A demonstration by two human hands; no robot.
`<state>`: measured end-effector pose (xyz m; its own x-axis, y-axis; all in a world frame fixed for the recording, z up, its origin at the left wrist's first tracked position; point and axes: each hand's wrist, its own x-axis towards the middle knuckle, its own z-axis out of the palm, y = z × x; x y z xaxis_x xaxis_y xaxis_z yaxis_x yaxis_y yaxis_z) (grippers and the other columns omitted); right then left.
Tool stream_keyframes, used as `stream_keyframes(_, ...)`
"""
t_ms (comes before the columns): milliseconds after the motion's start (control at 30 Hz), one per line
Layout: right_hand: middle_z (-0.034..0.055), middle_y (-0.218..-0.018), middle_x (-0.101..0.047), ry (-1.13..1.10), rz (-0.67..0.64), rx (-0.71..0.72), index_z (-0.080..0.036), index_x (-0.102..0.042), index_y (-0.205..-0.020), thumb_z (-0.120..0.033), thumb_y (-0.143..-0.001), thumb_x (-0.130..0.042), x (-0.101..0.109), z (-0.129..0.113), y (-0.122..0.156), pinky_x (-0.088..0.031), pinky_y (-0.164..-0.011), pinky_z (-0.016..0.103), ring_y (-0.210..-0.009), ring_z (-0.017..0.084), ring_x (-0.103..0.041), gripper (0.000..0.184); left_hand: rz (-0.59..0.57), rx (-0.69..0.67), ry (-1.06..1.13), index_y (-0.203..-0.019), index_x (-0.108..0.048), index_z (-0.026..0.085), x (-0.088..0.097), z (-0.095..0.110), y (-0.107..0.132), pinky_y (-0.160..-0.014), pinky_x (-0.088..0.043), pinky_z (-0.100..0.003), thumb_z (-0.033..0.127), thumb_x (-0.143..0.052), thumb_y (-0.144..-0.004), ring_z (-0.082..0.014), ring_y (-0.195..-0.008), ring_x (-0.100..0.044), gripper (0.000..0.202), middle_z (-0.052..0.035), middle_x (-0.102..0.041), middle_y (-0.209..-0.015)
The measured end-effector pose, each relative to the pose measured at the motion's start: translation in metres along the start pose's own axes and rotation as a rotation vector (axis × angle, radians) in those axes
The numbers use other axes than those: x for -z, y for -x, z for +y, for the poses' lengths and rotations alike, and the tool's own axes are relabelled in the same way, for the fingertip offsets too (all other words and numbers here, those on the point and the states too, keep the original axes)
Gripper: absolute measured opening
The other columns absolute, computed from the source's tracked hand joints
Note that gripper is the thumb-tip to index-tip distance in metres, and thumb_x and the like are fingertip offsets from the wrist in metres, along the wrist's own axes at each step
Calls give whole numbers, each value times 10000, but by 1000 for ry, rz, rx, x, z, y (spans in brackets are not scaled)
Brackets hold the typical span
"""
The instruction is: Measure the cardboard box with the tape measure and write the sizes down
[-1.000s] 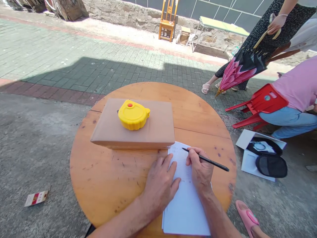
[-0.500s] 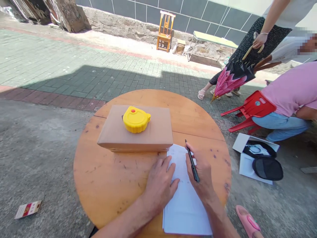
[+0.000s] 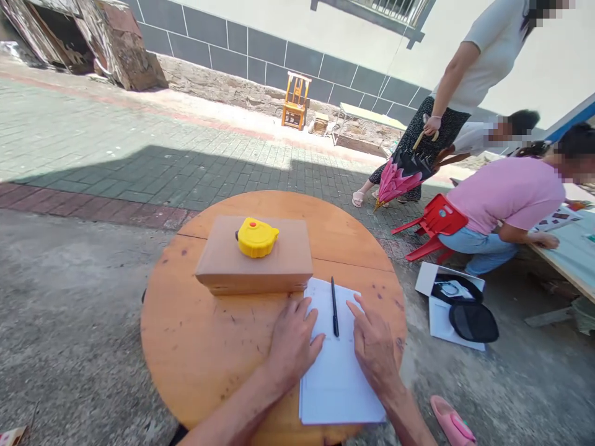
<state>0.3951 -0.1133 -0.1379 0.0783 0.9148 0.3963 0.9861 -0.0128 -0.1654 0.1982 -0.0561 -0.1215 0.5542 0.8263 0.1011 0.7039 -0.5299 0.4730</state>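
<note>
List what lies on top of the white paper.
A black pen lies loose on the paper, between the left hand and right hand, which both rest on it. The sheet beneath the hands is hidden.

1. The left hand (image 3: 290,344) covers the left edge of the paper (image 3: 337,378); any writing on the sheet is too faint to read.
2. The pink sandal (image 3: 453,424) (bottom right) and the card (image 3: 12,437) at bottom left are cut by the frame.
3. Both forearms (image 3: 232,415) leave the bottom edge.
</note>
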Motion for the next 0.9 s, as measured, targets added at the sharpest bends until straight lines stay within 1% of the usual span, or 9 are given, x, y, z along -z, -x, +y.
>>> stream_keyframes(100,98,-1317,-615,-85,-23,-75,-224,-628,-1221,-212,-944,-395,-3,0,14,-472,-958,442,-1170,252,-584,361,12,-12,2,-1078,-622,198,-2,-1,0,-954,-452,-443,283,-613,-838,-291,-1117,-508,254,-74,-548,-1340)
stream_keyframes(200,108,-1319,-611,-140,-24,-124,-206,-626,-1224,-272,-955,-400,-8,-1,18,-459,-990,455,-1198,253,-569,357,14,-22,11,-1071,-627,200,-3,-2,0,-965,-440,-445,297,-615,-838,-289,-1116,-507,253,-72,-543,-1348)
stream_keyframes(333,128,-1295,-624,-140,-34,-150,-165,-645,-1180,-247,-953,-393,-11,-3,16,-457,-995,448,-1185,253,-576,349,13,-27,-4,-1086,-626,188,-2,-2,1,-956,-435,-446,298,-594,-855,-285,-1104,-511,258,-83,-534,-1361)
stream_keyframes(433,125,-1289,-629,-102,-77,-150,-162,-654,-1159,-217,-950,-393,-8,-5,15,-454,-994,432,-1176,249,-582,339,6,-37,-37,-1121,-613,176,-1,1,3,-953,-430,-453,288,-557,-879,-283,-1108,-517,273,-106,-530,-1366)
stream_keyframes(533,126,-1289,-630,-95,-81,-154,-153,-656,-1157,-191,-934,-414,-6,-7,15,-448,-997,424,-1180,252,-579,332,-5,-51,-73,-1171,-597,174,0,5,8,-961,-423,-455,276,-533,-889,-284,-1136,-508,307,-114,-511,-1393)
stream_keyframes(667,138,-1299,-622,-89,-91,-159,-135,-657,-1158,-177,-911,-447,-2,-9,14,-434,-1005,423,-1183,261,-576,328,-24,-57,-96,-1165,-608,184,1,10,24,-996,-402,-446,267,-545,-876,-287,-1202,-478,308,-116,-511,-1398)
stream_keyframes(800,121,-1286,-633,-65,-124,-155,-166,-642,-1197,-191,-919,-441,5,-12,9,-443,-978,405,-1160,255,-592,344,-21,-60,-91,-1155,-617,203,-1,16,46,-1015,-390,-442,286,-566,-863,-289,-1240,-461,308,-104,-515,-1397)
stream_keyframes(900,129,-1334,-596,-45,-138,-145,-194,-615,-1246,-234,-931,-441,9,-19,4,-448,-946,428,-1175,277,-578,362,-1,-56,-55,-1199,-602,215,-5,16,58,-1051,-359,-450,302,-564,-869,-282,-1286,-432,344,-92,-503,-1419)
